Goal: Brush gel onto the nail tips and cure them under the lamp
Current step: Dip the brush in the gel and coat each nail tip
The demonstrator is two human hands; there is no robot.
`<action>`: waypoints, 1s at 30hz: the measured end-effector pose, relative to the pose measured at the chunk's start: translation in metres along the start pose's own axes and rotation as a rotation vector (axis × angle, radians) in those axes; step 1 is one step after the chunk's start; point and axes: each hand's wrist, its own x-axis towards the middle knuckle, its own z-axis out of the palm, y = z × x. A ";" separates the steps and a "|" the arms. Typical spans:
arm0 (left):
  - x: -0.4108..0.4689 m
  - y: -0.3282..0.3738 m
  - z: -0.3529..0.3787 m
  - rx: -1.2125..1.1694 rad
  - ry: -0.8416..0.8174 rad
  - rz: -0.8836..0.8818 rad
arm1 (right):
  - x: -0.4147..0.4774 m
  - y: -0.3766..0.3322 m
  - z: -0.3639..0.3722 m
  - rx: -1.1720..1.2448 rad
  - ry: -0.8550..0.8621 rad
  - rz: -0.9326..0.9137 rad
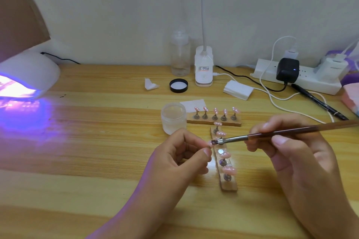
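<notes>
Touching brush (pixel 291 131) to nail tip (pixel 209 144); lamp (pixel 29 72) glowing.

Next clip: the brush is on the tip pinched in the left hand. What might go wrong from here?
1. The left hand pinches the small pink nail tip right where the brown-handled brush in the right hand touches it; gel may smear onto skin.
2. The frosted translucent jar stands uncapped, its black round lid apart, while the white dome-shaped lamp glows violet; stray light might thicken the gel.
</notes>
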 end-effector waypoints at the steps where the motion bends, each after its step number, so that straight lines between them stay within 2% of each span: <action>1: 0.000 0.000 0.000 0.000 0.000 0.000 | -0.001 0.000 0.000 -0.005 -0.012 -0.007; 11: 0.000 0.000 0.000 0.007 -0.008 0.000 | 0.001 0.000 0.002 -0.048 0.046 0.024; 17: -0.001 -0.001 -0.001 0.005 0.004 -0.009 | 0.004 0.002 -0.001 0.056 0.151 0.062; 25: -0.001 -0.001 -0.001 -0.009 0.005 -0.033 | 0.001 -0.002 0.006 0.040 0.040 0.064; 30: -0.002 -0.002 -0.003 -0.013 -0.004 0.001 | 0.003 -0.002 0.009 -0.006 0.093 0.049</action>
